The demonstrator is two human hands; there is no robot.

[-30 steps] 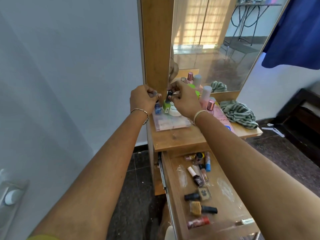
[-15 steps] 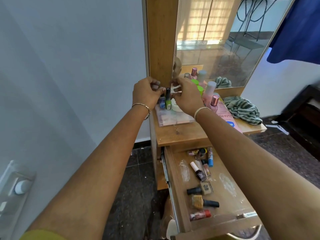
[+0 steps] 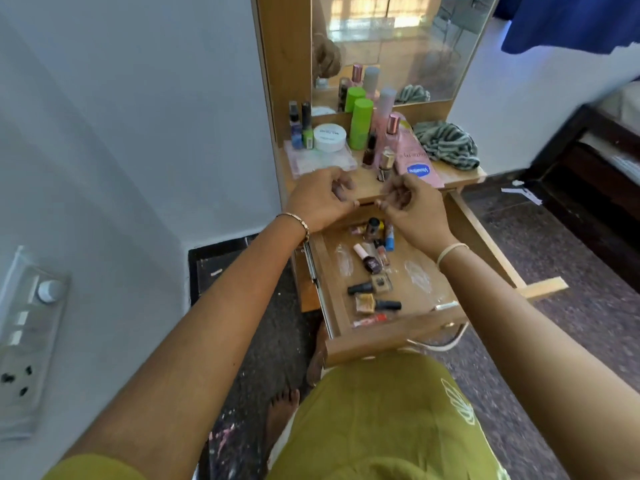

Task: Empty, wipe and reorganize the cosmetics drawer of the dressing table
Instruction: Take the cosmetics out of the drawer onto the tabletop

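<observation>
Both hands have drawn back from the small bottles (image 3: 301,129) at the mirror's frame, and the view has tipped down. Left hand (image 3: 320,199) and right hand (image 3: 412,209) hover close together, not touching, over the front edge of the surface (image 3: 363,190). Their fingers are loosely curled and nothing shows in either.

Just below them the drawer (image 3: 391,336) stands pulled out. Nail polishes (image 3: 369,263) lie scattered on its floor, with a blue tube (image 3: 389,239) near the back.

On the surface the small bottles stand upright on a clear case (image 3: 322,162), beside a white jar (image 3: 329,137). Green bottles (image 3: 360,124) stand right of the jar, then a pink tube (image 3: 417,161) and a striped cloth (image 3: 446,143). A mirror (image 3: 398,46) rises behind them.

A switch panel (image 3: 27,341) sits on the white wall at left, and blue fabric (image 3: 571,22) hangs at upper right.

The pink tube's blue logo reads "Vaseline". The writing on the jar's lid is too small to read.
</observation>
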